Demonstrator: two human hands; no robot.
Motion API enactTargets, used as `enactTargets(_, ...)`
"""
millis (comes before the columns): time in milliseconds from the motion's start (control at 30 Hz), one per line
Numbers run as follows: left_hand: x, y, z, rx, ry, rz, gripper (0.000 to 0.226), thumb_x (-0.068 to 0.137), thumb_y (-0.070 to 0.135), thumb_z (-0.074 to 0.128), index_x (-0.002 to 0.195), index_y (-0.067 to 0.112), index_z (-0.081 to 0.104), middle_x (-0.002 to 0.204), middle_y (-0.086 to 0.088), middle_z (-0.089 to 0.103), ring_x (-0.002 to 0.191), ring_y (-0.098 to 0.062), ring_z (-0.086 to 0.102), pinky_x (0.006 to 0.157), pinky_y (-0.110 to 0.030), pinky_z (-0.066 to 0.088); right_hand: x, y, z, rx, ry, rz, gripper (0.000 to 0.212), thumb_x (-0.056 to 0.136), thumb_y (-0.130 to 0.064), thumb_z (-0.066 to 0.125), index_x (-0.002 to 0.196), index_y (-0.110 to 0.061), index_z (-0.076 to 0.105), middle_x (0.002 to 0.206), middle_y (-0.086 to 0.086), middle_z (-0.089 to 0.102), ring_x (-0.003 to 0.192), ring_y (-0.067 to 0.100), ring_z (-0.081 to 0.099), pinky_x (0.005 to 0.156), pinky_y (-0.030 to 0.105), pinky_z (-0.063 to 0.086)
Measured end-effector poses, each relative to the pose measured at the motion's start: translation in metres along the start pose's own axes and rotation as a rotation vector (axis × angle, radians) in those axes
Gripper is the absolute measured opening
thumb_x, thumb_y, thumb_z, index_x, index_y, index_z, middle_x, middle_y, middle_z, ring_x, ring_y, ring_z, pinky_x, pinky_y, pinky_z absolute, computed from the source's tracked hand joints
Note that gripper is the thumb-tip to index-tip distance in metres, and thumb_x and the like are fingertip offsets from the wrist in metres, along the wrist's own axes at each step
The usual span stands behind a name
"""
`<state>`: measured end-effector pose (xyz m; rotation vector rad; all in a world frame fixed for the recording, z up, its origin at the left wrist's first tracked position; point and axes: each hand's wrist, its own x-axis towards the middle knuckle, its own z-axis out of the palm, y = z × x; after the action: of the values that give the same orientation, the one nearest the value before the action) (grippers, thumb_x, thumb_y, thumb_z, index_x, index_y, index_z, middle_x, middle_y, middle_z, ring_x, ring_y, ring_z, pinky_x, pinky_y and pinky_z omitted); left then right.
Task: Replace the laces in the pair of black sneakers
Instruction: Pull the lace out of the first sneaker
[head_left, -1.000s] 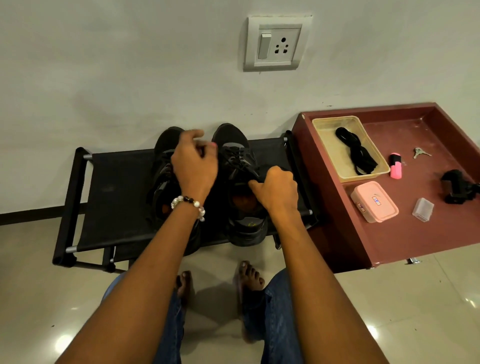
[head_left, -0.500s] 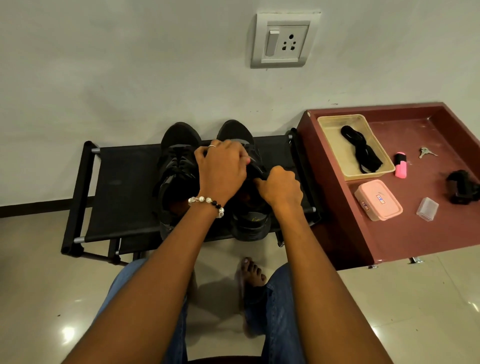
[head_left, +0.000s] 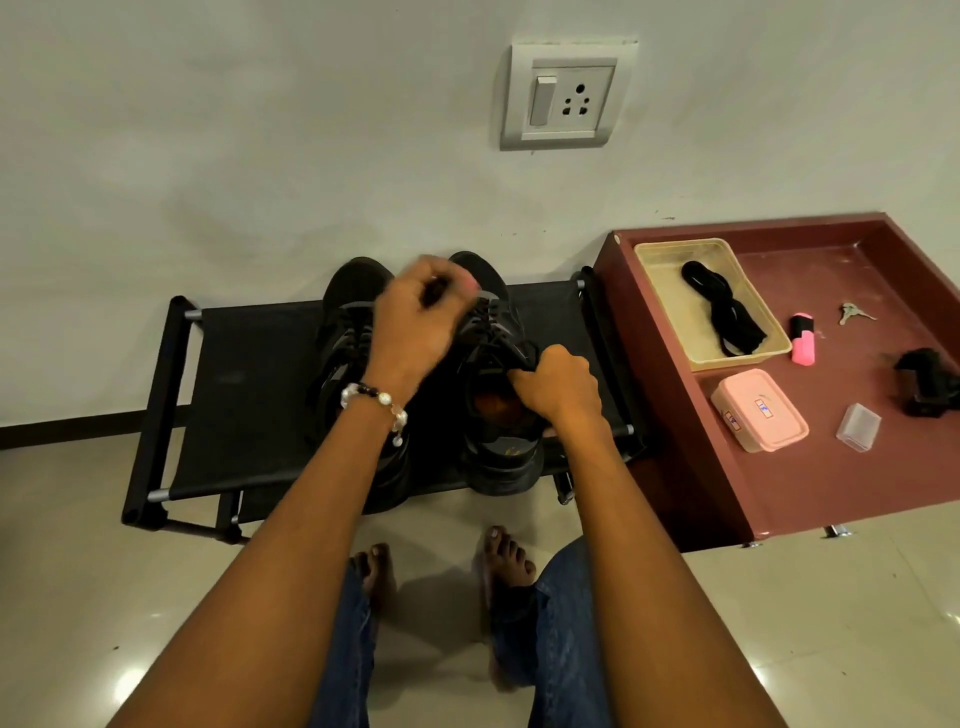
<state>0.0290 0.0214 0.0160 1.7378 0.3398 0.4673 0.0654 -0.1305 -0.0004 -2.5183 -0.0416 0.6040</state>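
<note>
Two bare feet of mine show at the bottom centre of the frame on the pale tiled floor, with my jeans below them. Just above, my forearms reach up to the black fabric rack in the middle, where the pair of black sneakers stands side by side, toes toward the wall. My right hand is curled tight on the right-hand shoe, its fingers gripping the black material at the top of the opening beside the tongue. My left hand, with a bead bracelet on the wrist, is raised over the laced fronts of both shoes; its fingers are bent in and pinch a dark lace end near the toe of the right-hand shoe, though that hand is blurred. To the right of the rack stands a dark red table with a raised rim. On it, nearest me, lie a pink lidded box and a small clear plastic case; further up are a pink highlighter, a black object at the right edge and some keys. At the table's upper left corner sits a cream tray holding a bundle of spare black laces. In the upper centre of the frame, a white switch and socket plate sits on the wall.
</note>
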Motion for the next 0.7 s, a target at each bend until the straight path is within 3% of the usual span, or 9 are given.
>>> enactTargets(67, -0.005, -0.009, 0.009, 0.525, -0.202, 0.152, 0.014, 0.081, 0.026, 0.075, 0.094, 0.023, 0.071, 0.088, 0.006, 0.060, 0.087, -0.011, 0.056, 0.083, -0.027, 0.047, 0.000, 0.001, -0.001, 0.023, -0.012, 0.033, 0.032, 0.089, -0.040, 0.062, 0.101, -0.012, 0.051, 0.099, 0.007, 0.047, 0.098, 0.033, 0.056, 0.072, 0.036, 0.043)
enactTargets(133, -0.009, -0.014, 0.016, 0.902, -0.271, 0.231, 0.026, 0.081, 0.033, 0.074, 0.105, 0.024, 0.070, 0.106, -0.003, 0.056, 0.104, -0.021, 0.051, 0.090, -0.034, 0.043, 0.000, 0.002, -0.001, 0.036, -0.022, 0.053, 0.035, 0.088, -0.043, 0.063, 0.101, -0.012, 0.050, 0.100, 0.007, 0.049, 0.100, 0.033, 0.056, 0.072, 0.036, 0.042)
enactTargets(267, -0.014, -0.013, 0.021, 1.043, -0.167, 0.324, 0.019, 0.089, 0.032, 0.064, 0.104, 0.022, 0.070, 0.115, -0.004, 0.054, 0.112, -0.024, 0.047, 0.091, -0.034, 0.040, 0.002, 0.003, 0.002, 0.046, -0.029, 0.066, 0.032, 0.089, -0.041, 0.061, 0.099, -0.014, 0.047, 0.106, 0.008, 0.052, 0.101, 0.032, 0.056, 0.072, 0.035, 0.042)
enactTargets(333, -0.013, -0.014, 0.020, 0.915, -0.108, 0.278, 0.016, 0.088, 0.031, 0.065, 0.098, 0.020, 0.071, 0.109, -0.003, 0.055, 0.107, -0.021, 0.048, 0.087, -0.032, 0.041, 0.002, 0.002, 0.002, 0.052, -0.025, 0.073, 0.031, 0.089, -0.039, 0.061, 0.097, -0.014, 0.045, 0.104, 0.007, 0.050, 0.101, 0.032, 0.056, 0.072, 0.036, 0.042)
enactTargets(400, -0.008, -0.013, 0.017, 0.669, -0.032, 0.124, 0.009, 0.086, 0.028, 0.069, 0.090, 0.019, 0.070, 0.100, 0.001, 0.056, 0.098, -0.015, 0.051, 0.084, -0.028, 0.042, 0.003, 0.003, 0.001, 0.065, -0.021, 0.076, 0.030, 0.089, -0.037, 0.061, 0.096, -0.014, 0.044, 0.102, 0.007, 0.048, 0.101, 0.031, 0.055, 0.072, 0.036, 0.042)
enactTargets(500, 0.000, -0.008, 0.008, 0.017, 0.126, -0.199, 0.007, 0.089, 0.018, 0.065, 0.083, 0.017, 0.064, 0.087, 0.003, 0.063, 0.083, -0.011, 0.059, 0.077, -0.027, 0.050, 0.003, 0.004, 0.000, 0.090, -0.030, 0.073, 0.029, 0.090, -0.035, 0.062, 0.097, -0.013, 0.044, 0.099, 0.006, 0.046, 0.093, 0.028, 0.051, 0.071, 0.034, 0.041)
enactTargets(567, 0.001, -0.001, 0.003, -0.344, 0.159, -0.337, 0.012, 0.094, 0.012, 0.057, 0.084, 0.015, 0.060, 0.088, 0.000, 0.069, 0.079, -0.011, 0.063, 0.061, -0.022, 0.047, 0.002, 0.004, 0.000, 0.093, -0.038, 0.066, 0.030, 0.090, -0.036, 0.062, 0.097, -0.012, 0.045, 0.100, 0.006, 0.046, 0.090, 0.026, 0.048, 0.071, 0.034, 0.041)
enactTargets(633, 0.000, 0.004, 0.004, -0.512, 0.124, -0.365, 0.016, 0.098, 0.011, 0.051, 0.084, 0.017, 0.056, 0.085, -0.001, 0.071, 0.077, -0.015, 0.066, 0.053, -0.020, 0.042, 0.002, 0.003, 0.000, 0.087, -0.037, 0.061, 0.030, 0.090, -0.036, 0.062, 0.097, -0.012, 0.045, 0.100, 0.006, 0.047, 0.090, 0.026, 0.048, 0.071, 0.034, 0.040)
enactTargets(700, -0.004, 0.006, 0.012, -0.496, 0.079, -0.344, 0.013, 0.099, 0.011, 0.051, 0.087, 0.017, 0.054, 0.078, 0.001, 0.068, 0.072, -0.014, 0.064, 0.055, -0.022, 0.044, 0.003, 0.003, 0.001, 0.089, -0.033, 0.062, 0.028, 0.090, -0.035, 0.061, 0.097, -0.012, 0.045, 0.100, 0.007, 0.048, 0.092, 0.028, 0.050, 0.071, 0.036, 0.043)
